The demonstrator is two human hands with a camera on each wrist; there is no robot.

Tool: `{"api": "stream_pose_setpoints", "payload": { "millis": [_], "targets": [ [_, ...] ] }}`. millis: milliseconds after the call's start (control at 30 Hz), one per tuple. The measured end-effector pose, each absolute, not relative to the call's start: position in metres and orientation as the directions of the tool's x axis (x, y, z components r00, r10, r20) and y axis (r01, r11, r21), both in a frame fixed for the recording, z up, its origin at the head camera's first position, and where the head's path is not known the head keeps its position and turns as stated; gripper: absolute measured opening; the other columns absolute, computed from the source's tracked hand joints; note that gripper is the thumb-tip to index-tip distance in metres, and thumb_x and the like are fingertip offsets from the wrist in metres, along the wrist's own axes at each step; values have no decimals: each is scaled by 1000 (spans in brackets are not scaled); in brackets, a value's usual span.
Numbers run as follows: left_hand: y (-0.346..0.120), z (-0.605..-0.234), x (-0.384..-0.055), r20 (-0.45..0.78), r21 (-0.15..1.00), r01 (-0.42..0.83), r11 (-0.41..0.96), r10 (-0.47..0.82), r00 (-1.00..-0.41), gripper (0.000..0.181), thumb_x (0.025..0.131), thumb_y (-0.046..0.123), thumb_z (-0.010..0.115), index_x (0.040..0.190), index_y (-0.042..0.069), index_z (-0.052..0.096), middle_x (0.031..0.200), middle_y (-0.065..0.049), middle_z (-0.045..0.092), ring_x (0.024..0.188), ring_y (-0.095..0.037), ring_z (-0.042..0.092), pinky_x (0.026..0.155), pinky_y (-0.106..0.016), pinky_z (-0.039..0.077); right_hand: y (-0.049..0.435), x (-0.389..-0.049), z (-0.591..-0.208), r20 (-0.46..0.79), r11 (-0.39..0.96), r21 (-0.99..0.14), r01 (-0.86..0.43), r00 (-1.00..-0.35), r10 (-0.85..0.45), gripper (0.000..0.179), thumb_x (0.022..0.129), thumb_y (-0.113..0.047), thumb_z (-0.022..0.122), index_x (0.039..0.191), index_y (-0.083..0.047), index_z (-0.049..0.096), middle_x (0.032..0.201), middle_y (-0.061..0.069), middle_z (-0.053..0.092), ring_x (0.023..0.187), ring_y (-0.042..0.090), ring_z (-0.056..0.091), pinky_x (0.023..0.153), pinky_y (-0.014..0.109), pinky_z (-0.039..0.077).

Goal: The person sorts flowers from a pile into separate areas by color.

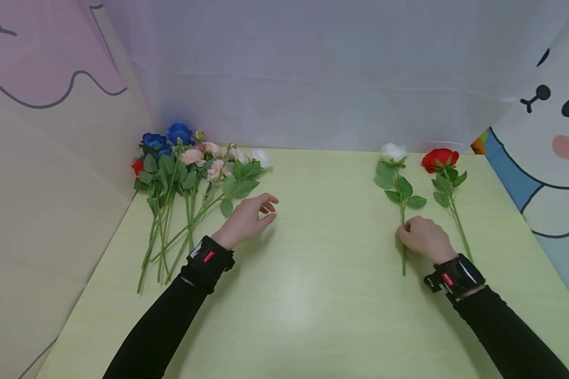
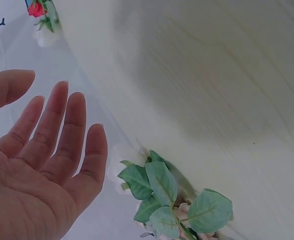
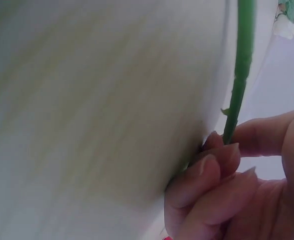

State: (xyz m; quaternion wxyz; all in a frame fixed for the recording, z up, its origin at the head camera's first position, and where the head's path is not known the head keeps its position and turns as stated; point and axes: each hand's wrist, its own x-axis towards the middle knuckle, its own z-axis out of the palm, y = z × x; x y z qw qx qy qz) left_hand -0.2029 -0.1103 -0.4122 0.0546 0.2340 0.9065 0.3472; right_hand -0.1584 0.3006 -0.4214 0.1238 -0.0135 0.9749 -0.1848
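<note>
My right hand [image 1: 424, 239] pinches the green stem [image 3: 242, 65] of a white rose [image 1: 393, 152] between thumb and fingers, low on the stem. The rose lies along the right part of the table, bloom toward the back. To its right lies a red rose [image 1: 440, 159], its stem running behind my right wrist. At the left, my left hand [image 1: 247, 220] hovers over the table with relaxed fingers and holds nothing. Green leaves [image 2: 162, 182] of a white rose [image 1: 261, 158] in the left pile are close beside it.
The pile at the left holds blue roses [image 1: 180, 133], pale pink flowers [image 1: 192, 156] and a red bloom [image 1: 138, 167], stems pointing toward the front. A pale curtain [image 1: 313, 79] hangs along the back edge of the table [image 1: 294, 326]. Printed cloth stands at both sides.
</note>
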Motion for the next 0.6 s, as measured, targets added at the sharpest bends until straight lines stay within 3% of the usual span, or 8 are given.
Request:
{"api": "stream_pose_setpoints", "payload": {
  "millis": [367,600],
  "targets": [
    [-112,-410,-200,62,638,379,670,446,-893,33,93,13,59,124,4,56,105,-10,64,99,-25,59,86,-38,48,297,-167,-416,-275,941,-339,4,-957,-95,33,91,-21,43,60,-13,39,56,1,35,50,17,36,46,29,26],
    [-119,-413,-201,98,544,402,736,420,-902,32,92,13,60,123,4,57,106,-12,65,98,-26,60,82,-40,49,297,-166,-415,-244,951,-309,24,-968,-55,35,94,-27,44,64,-10,45,59,4,39,52,20,40,45,30,28]
  ]
}}
